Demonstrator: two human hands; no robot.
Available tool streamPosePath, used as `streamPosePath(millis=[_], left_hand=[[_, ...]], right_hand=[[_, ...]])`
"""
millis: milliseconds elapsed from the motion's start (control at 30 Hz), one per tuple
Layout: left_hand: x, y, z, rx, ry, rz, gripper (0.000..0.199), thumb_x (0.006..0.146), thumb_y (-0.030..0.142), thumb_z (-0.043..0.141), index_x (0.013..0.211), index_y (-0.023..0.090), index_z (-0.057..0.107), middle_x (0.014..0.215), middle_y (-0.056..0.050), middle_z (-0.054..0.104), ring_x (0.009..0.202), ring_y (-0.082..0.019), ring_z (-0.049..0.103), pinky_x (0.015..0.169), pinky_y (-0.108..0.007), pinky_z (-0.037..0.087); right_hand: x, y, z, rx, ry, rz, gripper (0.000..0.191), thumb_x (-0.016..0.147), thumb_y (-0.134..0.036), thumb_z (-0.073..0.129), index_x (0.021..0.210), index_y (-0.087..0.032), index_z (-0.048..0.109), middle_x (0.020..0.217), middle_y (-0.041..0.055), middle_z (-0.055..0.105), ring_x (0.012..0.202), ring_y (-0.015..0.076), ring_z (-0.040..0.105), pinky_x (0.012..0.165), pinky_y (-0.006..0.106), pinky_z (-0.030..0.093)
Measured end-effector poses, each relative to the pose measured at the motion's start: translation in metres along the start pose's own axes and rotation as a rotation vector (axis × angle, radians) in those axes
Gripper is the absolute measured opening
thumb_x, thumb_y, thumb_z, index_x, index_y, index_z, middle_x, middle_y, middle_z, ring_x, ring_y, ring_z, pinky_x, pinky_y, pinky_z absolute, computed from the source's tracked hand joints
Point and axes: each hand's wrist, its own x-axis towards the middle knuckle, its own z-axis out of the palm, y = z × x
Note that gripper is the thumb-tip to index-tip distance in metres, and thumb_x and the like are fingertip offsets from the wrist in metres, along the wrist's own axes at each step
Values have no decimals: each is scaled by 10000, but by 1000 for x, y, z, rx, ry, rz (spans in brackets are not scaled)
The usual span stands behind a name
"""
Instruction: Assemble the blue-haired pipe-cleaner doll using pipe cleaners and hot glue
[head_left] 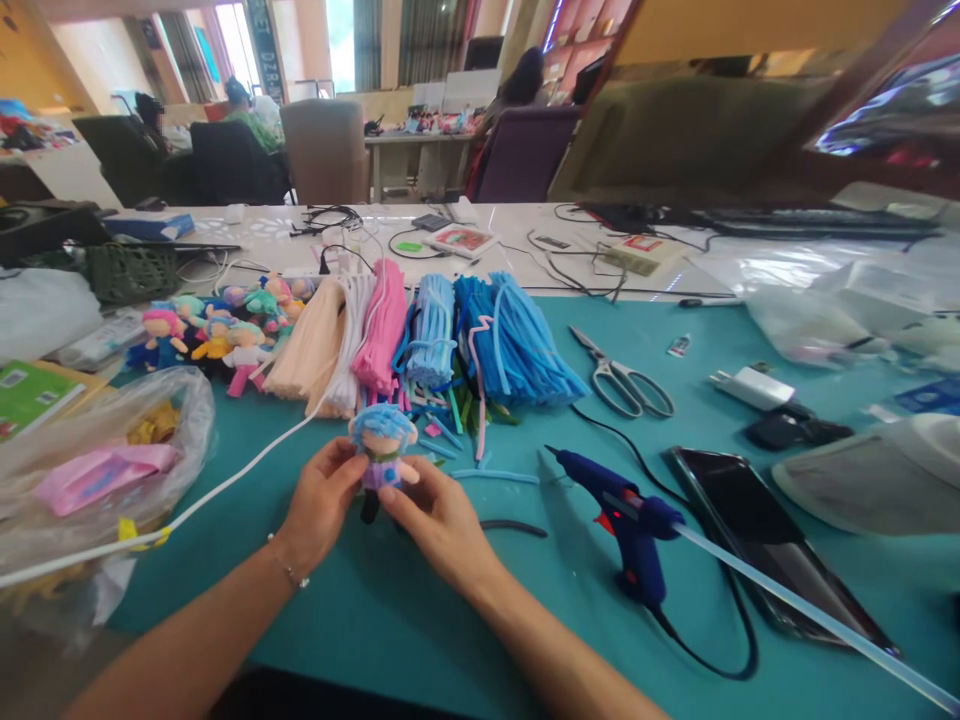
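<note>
A small doll (383,447) with blue hair, a purple top and dark legs stands upright between my hands, just above the green mat. My left hand (327,497) pinches its side with thumb and fingers. From the other side, my right hand (439,515) grips it, the thumb pressed on the lower front. Behind the doll lie bundles of pipe cleaners: peach (309,345), pink (381,325), light blue (431,330) and darker blue (525,345). A loose light-blue pipe cleaner (495,476) and a black one (516,526) rest near my right hand.
Right of my hands sits a blue glue gun (619,515) with a long glue stick. Scissors (622,375), a phone (772,540) and a charger (752,388) lie beyond. Finished dolls (244,350) pile up at left, behind a plastic bag (191,400). A white cable (247,465) crosses the left side.
</note>
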Motion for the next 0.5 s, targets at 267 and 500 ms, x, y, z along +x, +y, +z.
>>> streamPosePath(millis=[267, 500], left_hand=[[-2, 5, 3, 35, -11, 5, 268, 558, 250, 849, 754, 150, 697, 688, 6, 698, 635, -109, 607, 617, -212, 456], [-1, 4, 0, 92, -2, 5, 267, 543, 232, 856, 750, 156, 706, 705, 3, 710, 616, -117, 606, 609, -235, 462]], right_hand=[[2, -2, 1, -76, 35, 2, 229, 763, -397, 629, 757, -172, 584, 680, -12, 543, 634, 128, 464, 575, 245, 359], [2, -5, 0, 89, -3, 81, 303, 733, -466, 650, 784, -176, 577, 636, -35, 512, 547, 100, 413, 511, 232, 318]])
